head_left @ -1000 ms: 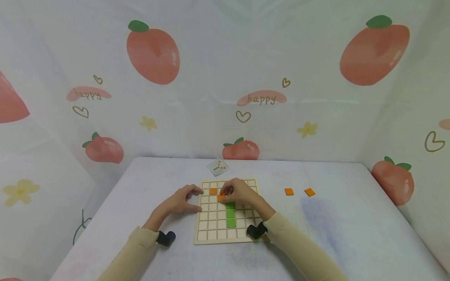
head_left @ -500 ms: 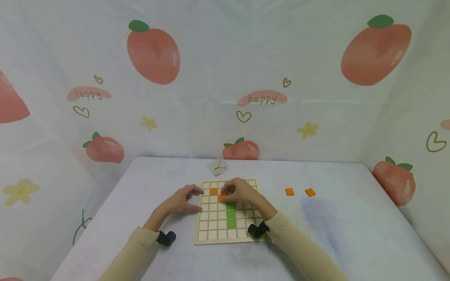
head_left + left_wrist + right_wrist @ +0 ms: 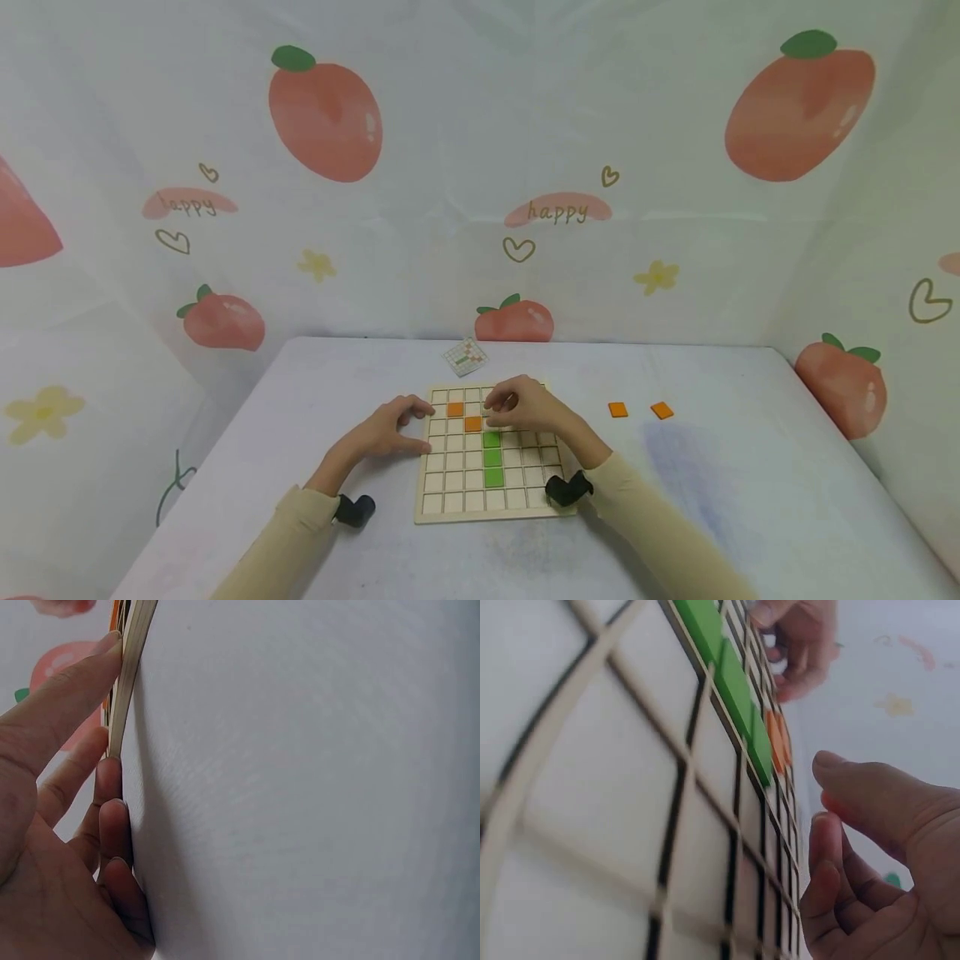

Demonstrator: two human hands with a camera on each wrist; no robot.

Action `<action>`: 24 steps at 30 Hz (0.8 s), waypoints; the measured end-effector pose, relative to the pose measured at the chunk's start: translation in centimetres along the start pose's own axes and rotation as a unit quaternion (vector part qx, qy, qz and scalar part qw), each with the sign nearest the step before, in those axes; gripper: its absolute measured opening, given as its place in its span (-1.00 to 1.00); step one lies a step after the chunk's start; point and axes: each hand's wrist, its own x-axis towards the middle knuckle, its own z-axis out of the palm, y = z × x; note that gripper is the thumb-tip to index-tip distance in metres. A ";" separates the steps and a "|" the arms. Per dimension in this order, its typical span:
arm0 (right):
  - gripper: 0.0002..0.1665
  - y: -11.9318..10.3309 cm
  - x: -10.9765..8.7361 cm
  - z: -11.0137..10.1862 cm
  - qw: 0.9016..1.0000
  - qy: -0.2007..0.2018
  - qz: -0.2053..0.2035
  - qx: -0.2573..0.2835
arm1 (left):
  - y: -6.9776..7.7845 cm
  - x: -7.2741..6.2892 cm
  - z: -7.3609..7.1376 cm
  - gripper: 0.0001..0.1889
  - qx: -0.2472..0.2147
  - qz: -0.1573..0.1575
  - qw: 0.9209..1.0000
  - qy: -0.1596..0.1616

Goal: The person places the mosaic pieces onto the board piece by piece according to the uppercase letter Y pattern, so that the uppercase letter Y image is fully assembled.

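A wooden grid board [image 3: 453,481] lies on the table, seen whole in the head view. Three green tiles [image 3: 492,457] form a column in it. Two orange tiles step diagonally up and left from there: one orange tile [image 3: 472,424] near the column's top, another orange tile [image 3: 455,409] further off. My left hand [image 3: 390,427] rests at the board's left edge, thumb and fingers touching the rim, as the left wrist view shows. Over the board's upper right hovers my right hand [image 3: 528,408]; in the right wrist view, thumb and fingers are apart with nothing between them.
Two loose orange tiles, one tile [image 3: 617,409] and another tile [image 3: 662,410], lie on the table [image 3: 750,483] right of the board. A small card [image 3: 466,357] with a printed coloured grid lies behind it. A patterned cloth [image 3: 420,275] hangs beyond the table.
My right hand has let go of the orange tile near the green column and moved slightly right and up. That tile stays in its square. My left hand has not moved.
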 end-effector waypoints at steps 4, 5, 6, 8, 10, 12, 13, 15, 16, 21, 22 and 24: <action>-0.77 0.6 -1.5 -1.7 1.000 0.016 0.003 -0.004 | 0.2 -0.1 0.0 -0.42 0.003 0.002 1.000 0.000; -0.77 0.7 -1.9 -2.2 1.000 0.020 0.008 -0.004 | 0.2 -0.1 0.0 -0.42 0.003 0.002 1.000 -0.001; -0.76 0.7 -2.3 -2.6 1.000 0.023 0.011 -0.005 | 0.3 -0.1 0.0 -0.42 0.002 0.003 1.000 -0.001; -0.75 0.9 -3.0 -3.4 0.999 0.030 0.019 -0.008 | 0.4 -0.2 -0.1 -0.42 0.003 0.005 1.000 0.000; -0.76 0.9 -3.8 -4.1 0.999 0.034 0.028 -0.009 | 0.4 -0.2 -0.1 -0.42 0.002 0.007 1.000 0.000; -0.75 1.0 -4.6 -4.7 0.999 0.035 0.031 -0.009 | 0.4 -0.2 -0.2 -0.42 0.001 0.009 1.000 0.002; -0.74 1.2 -4.9 -5.0 0.999 0.034 0.033 -0.011 | 0.4 -0.2 -0.2 -0.42 0.001 0.009 1.000 0.002; -0.74 1.6 -5.7 -5.5 0.999 0.035 0.038 -0.014 | 0.4 -0.2 -0.1 -0.42 0.001 0.009 1.000 0.001; -0.74 1.9 -6.2 -5.8 0.999 0.034 0.040 -0.014 | 0.3 -0.2 -0.1 -0.42 0.001 0.009 1.000 0.001; -0.74 2.7 -8.5 -7.0 0.998 0.047 0.043 -0.016 | 0.5 -0.2 -0.2 -0.42 0.001 0.013 1.000 -0.001; -0.74 2.7 -8.9 -7.3 0.998 0.050 0.043 -0.015 | 0.5 -0.2 -0.2 -0.42 0.001 0.014 1.000 0.000; -0.74 2.8 -9.7 -7.7 0.997 0.057 0.045 -0.019 | 0.4 -0.3 -0.2 -0.42 0.002 0.015 1.000 0.001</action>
